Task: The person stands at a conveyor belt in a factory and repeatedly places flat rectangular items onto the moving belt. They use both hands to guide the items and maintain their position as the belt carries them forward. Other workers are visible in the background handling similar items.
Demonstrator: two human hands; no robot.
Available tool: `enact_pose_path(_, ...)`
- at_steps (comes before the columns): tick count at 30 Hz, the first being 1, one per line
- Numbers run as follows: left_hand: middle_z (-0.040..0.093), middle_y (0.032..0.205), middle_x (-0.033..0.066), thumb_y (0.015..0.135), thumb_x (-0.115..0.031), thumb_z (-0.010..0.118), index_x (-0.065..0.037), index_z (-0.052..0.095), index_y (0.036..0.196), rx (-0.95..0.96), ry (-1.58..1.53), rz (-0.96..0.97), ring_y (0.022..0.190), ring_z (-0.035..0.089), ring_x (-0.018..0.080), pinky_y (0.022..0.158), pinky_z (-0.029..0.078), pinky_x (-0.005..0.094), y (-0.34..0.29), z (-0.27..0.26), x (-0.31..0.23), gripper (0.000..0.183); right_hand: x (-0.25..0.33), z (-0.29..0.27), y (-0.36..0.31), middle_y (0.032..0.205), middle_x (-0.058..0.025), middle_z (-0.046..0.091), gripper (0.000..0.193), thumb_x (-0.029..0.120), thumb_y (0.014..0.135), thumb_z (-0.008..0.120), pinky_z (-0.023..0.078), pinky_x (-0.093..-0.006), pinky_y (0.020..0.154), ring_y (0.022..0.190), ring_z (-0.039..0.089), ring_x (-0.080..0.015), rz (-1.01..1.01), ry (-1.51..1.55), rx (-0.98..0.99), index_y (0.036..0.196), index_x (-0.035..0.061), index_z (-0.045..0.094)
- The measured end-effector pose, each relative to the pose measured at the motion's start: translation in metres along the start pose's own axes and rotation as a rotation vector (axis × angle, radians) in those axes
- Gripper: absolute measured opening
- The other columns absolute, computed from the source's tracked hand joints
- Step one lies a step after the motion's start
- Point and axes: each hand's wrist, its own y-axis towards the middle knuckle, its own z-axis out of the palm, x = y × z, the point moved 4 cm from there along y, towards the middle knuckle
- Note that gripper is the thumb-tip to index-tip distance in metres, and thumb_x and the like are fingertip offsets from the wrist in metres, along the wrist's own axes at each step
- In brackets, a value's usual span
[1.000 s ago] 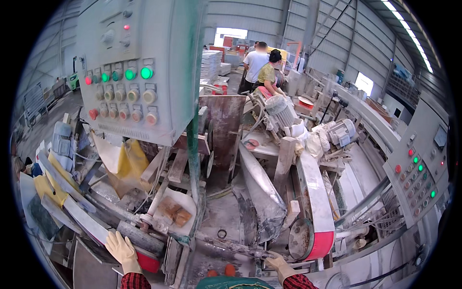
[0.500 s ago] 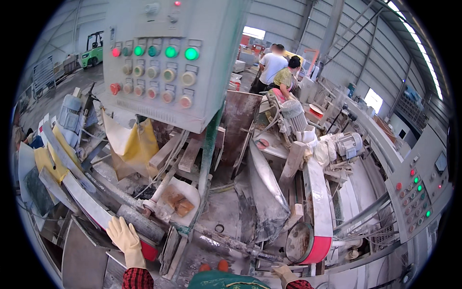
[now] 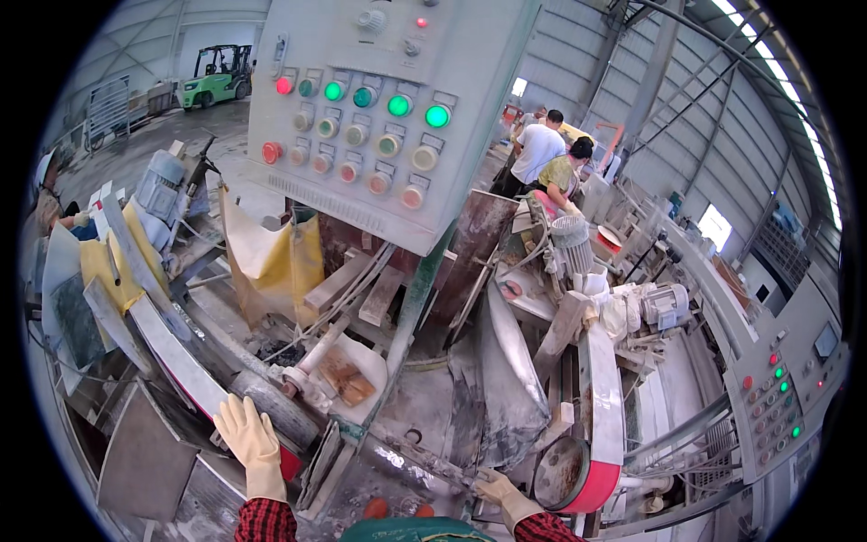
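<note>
Left belt (image 3: 173, 350) runs under left grip (image 3: 252, 441)

Its gloved fingers are extended, slightly apart; a grey roller (image 3: 282, 404) lies just right. A metal bar (image 3: 442, 469) lies just left of the right grip (image 3: 505, 496); I cannot tell whether it is clamped. The right belt (image 3: 603, 411) stands just rightward.

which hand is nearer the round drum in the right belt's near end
Right: the right hand is just left of the drum; the left hand is farther left, by the other belt.
</note>
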Motion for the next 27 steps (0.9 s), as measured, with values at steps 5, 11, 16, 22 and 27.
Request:
enact_pose_path(5, 0.044, 0.137, 0.0237, 0.084, -0.022, 0.058, 0.002, 0.054, 0.122, 0.002, 0.025, 0.001, 0.13, 0.036, 0.0427, 0.111, 0.02, 0.0552, -0.006, 0.0, 0.001, 0.045, 0.029, 0.012, -0.027, 0.088, -0.0075, 0.063, 0.05, 0.011, 0.086, 0.062, 0.043, -0.0257, 0.056, 0.065, 0.055, -0.014, 0.018, -0.158, -0.047, 0.134, 0.0056, 0.048)
enact_pose_path(11, 0.044, 0.137, 0.0242, 0.082, -0.022, 0.059, 0.003, 0.052, 0.123, 0.005, 0.051, 0.027, 0.13, 0.036, 0.0428, 0.111, 0.019, 0.0551, -0.009, -0.001, -0.008, 0.048, -0.005, -0.029, -0.05, 0.093, -0.0113, 0.066, 0.047, 0.016, 0.085, 0.066, 0.053, -0.0296, 0.064, 0.074, 0.063, -0.018, 0.112, -0.153, -0.151, 0.13, 0.0071, 0.053)
enact_pose_path(16, 0.06, 0.102, 0.0204, 0.078, -0.022, 0.066, 0.003, 0.047, 0.125, 0.265, -0.011, -0.113, 0.096, 0.057, 0.0379, 0.081, 0.042, 0.0478, 0.022, -0.009, -0.004, 0.056, -0.022, -0.047, -0.067, 0.09, -0.0124, 0.068, 0.051, 0.014, 0.084, 0.068, 0.054, -0.0333, 0.06, 0.072, 0.065, -0.0208, 0.153, -0.148, -0.169, 0.132, 0.0106, 0.052)
enact_pose_path(22, 0.043, 0.134, 0.0206, 0.072, -0.029, 0.076, -0.005, 0.037, 0.137, 0.109, 0.152, -0.229, 0.112, 0.052, 0.0412, 0.093, 0.044, 0.0464, 0.053, 0.043, 0.079, 0.079, -0.087, -0.071, -0.063, 0.086, -0.0164, 0.067, 0.052, 0.01, 0.084, 0.064, 0.055, -0.0353, 0.056, 0.063, 0.065, -0.0236, 0.159, 0.065, -0.305, 0.132, 0.0016, 0.048)
enact_pose_path(27, 0.041, 0.136, 0.0227, 0.071, -0.025, 0.074, -0.009, 0.03, 0.144, 0.14, 0.002, -0.442, 0.118, 0.047, 0.0442, 0.099, 0.04, 0.05, 0.025, 0.055, 0.06, 0.086, -0.118, -0.076, -0.061, 0.085, -0.0144, 0.067, 0.058, 0.012, 0.084, 0.061, 0.055, -0.0352, 0.057, 0.065, 0.065, -0.0224, 0.185, -0.072, -0.37, 0.138, 0.0047, 0.042)
